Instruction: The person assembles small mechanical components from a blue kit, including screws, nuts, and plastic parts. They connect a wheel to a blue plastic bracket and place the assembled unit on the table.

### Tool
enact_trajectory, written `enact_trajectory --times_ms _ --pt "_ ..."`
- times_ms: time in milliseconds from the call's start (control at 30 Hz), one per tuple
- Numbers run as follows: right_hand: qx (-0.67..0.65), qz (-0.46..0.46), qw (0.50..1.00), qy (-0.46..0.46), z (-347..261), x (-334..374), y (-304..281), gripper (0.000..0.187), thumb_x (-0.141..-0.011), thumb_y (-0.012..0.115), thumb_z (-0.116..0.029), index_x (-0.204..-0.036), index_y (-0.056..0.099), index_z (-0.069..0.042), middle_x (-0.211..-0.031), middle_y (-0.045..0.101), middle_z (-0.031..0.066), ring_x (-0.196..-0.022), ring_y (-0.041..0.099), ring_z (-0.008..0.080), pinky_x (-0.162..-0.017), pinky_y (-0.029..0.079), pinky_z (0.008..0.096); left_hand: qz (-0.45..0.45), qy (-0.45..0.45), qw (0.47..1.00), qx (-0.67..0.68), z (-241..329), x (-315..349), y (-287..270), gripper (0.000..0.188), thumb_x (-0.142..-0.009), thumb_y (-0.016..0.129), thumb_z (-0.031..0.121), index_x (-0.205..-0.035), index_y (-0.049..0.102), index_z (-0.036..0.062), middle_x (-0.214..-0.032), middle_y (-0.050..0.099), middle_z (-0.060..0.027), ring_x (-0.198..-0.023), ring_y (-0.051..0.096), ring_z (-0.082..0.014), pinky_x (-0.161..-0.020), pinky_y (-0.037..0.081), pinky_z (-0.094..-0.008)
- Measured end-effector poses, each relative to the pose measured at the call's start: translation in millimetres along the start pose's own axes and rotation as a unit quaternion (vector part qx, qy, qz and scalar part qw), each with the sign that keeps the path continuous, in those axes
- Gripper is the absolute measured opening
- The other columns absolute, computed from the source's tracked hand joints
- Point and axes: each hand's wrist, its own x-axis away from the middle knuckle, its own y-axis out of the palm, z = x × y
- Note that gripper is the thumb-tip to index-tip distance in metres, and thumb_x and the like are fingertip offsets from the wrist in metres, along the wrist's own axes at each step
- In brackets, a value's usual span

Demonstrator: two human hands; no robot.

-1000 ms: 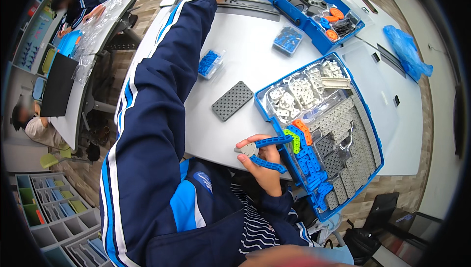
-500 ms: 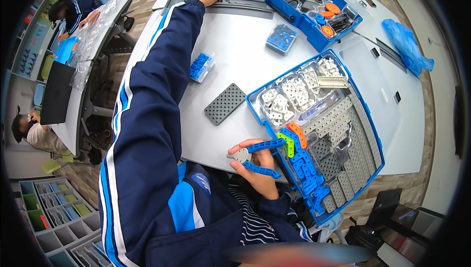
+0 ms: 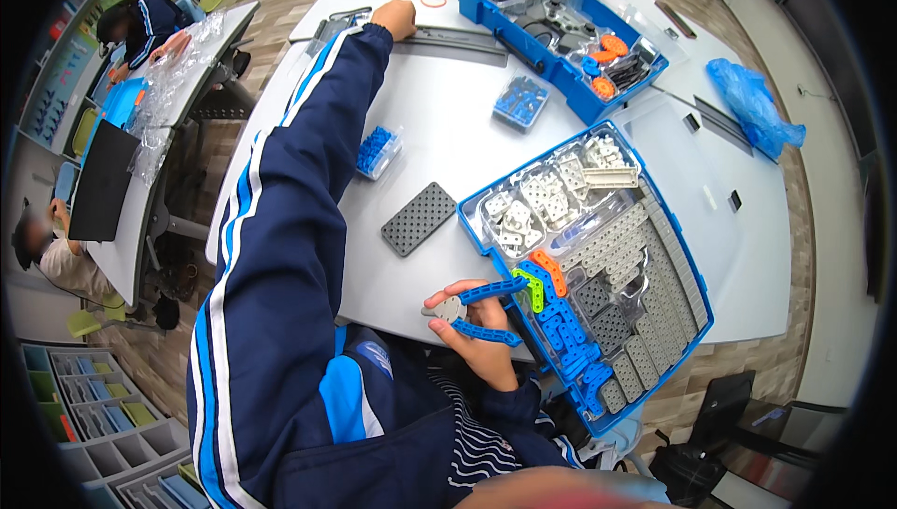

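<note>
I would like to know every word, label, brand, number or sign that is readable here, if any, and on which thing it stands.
None can be read with certainty.
Jacket badge: pale mark, too small to read.
Wall display at far left: coloured marks, too blurred to read.
Grey-and-blue piece in the right hand: no readable lettering.

My right hand (image 3: pixel 481 341) grips a pale grey hub (image 3: pixel 449 309) fitted with two blue arms beside an open blue parts case (image 3: pixel 476 235), while my left hand (image 3: pixel 396 18) stretches across the white table (image 3: pixel 448 130) to a long dark strip (image 3: pixel 458 43), its fingertips hidden. Between my hands lie a dark grey perforated plate (image 3: pixel 418 219), a clear box of blue pieces (image 3: pixel 378 152) and, farther right, a similar box (image 3: pixel 520 102).
</note>
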Motion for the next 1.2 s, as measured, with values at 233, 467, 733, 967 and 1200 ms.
enact_trajectory --times_ms 233,467,733,967,1200 --pt "-0.025 0.016 1.0 -0.003 -2 1 4 0.047 -0.085 0.078 0.007 -0.123 0.052 -0.004 -0.111 0.069 0.0124 -0.103 0.063 0.0163 -0.087 0.05 0.0288 -0.002 -0.012 1.0 -0.026 -2 -11 18 0.021 -0.076 0.072 0.015 -0.092 0.076 0.0027 -0.097 0.074 -0.0241 -0.093 0.074 -0.039 -0.082 0.06 -0.0467" --pt "-0.012 0.016 1.0 0.003 -4 2 4 0.044 -0.086 0.075 0.008 -0.122 0.053 -0.003 -0.11 0.07 0.0153 -0.106 0.065 0.0193 -0.092 0.051 0.0309 -0.013 -0.021 0.998 -0.05 -2 -6 7 0.016 -0.082 0.067 0.011 -0.091 0.077 0.0034 -0.096 0.075 -0.0226 -0.094 0.074 -0.0377 -0.083 0.059 -0.0501" --pt "0.005 0.026 0.999 -0.033 -1 3 5 0.043 -0.087 0.078 0.003 -0.122 0.054 -0.004 -0.109 0.072 0.012 -0.099 0.065 0.0154 -0.084 0.051 0.0276 0.114 -0.053 0.974 0.188 7 -8 -9 0.022 -0.088 0.072 0.023 -0.089 0.075 0.0006 -0.086 0.075 -0.0189 -0.084 0.073 -0.0318 -0.077 0.056 -0.0413" --pt "0.031 0.038 0.998 -0.034 0 4 5 0.042 -0.087 0.078 0.002 -0.121 0.055 -0.005 -0.105 0.072 0.0091 -0.094 0.063 0.0123 -0.08 0.048 0.0252 0.034 -0.004 0.865 0.501 74 48 -106 0.024 -0.096 0.069 0.025 -0.099 0.073 0.0014 -0.088 0.071 -0.0026 -0.08 0.062 -0.01 -0.069 0.048 -0.0265" --pt "0.159 0.071 0.985 0.002 -2 1 13 0.047 -0.089 0.08 -0.017 -0.125 0.054 -0.002 -0.091 0.068 0.0078 -0.08 0.062 0.0128 -0.07 0.046 0.026 -0.059 0.078 0.845 0.526 107 239 -211 0.02 -0.103 0.061 0.023 -0.105 0.065 0.0043 -0.094 0.066 -0.0001 -0.085 0.059 -0.0057 -0.068 0.046 -0.0226"
